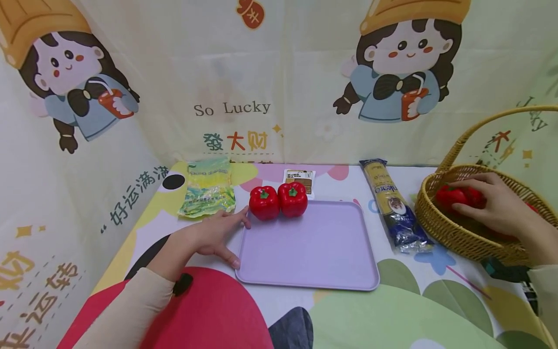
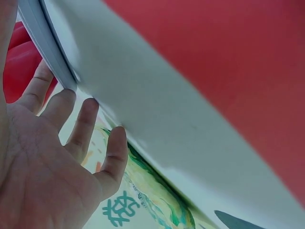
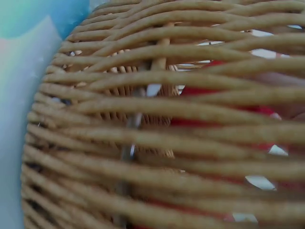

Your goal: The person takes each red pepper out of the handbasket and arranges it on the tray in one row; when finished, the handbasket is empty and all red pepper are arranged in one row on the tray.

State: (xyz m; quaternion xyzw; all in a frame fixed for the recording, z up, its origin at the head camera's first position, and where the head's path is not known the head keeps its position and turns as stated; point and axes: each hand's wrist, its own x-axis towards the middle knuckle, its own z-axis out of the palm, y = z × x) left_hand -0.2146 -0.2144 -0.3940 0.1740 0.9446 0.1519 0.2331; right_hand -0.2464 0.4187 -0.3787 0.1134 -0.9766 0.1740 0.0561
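Two red bell peppers (image 1: 279, 201) sit side by side at the back left corner of a lilac tray (image 1: 309, 252). My left hand (image 1: 218, 237) rests at the tray's left edge with fingers spread; in the left wrist view, the fingers of that hand (image 2: 52, 157) reach the rim beside a pepper (image 2: 21, 64). On the right, my right hand (image 1: 497, 203) reaches into a wicker basket (image 1: 462, 242) and grips a red bell pepper (image 1: 453, 198). Through the weave (image 3: 143, 105) in the right wrist view, only red patches (image 3: 209, 100) and part of the hand show.
A yellow-green plastic packet (image 1: 209, 186) lies behind the left hand. A small white and brown packet (image 1: 301, 179) is behind the peppers. Between tray and basket lies a long yellow and blue pasta packet (image 1: 392, 203). The basket's tall handle (image 1: 462, 138) arches up at right.
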